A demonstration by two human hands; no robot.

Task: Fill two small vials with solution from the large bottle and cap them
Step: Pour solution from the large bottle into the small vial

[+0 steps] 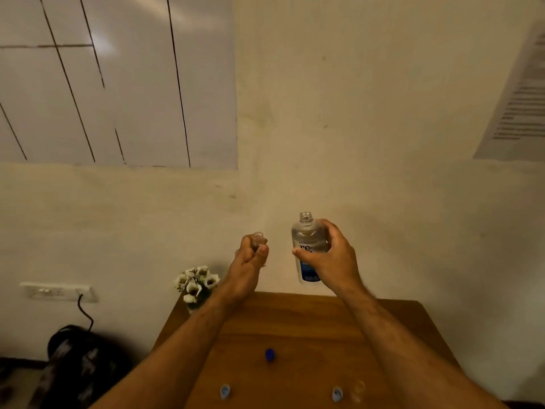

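Both forearms cross the surface [309, 326] with an open lane between them holding only a dark blue cap [269, 355]; two pale caps [225, 391] sit near the front edge, a clear vial [357, 390] beside the right one, flowers [196, 283] crowd the back-left corner.

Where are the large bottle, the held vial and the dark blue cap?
large bottle [306, 240]: head view, on its clear upper body.
vial [258, 239]: head view, on its neck above the left fist.
dark blue cap [269, 355]: head view, on its side.
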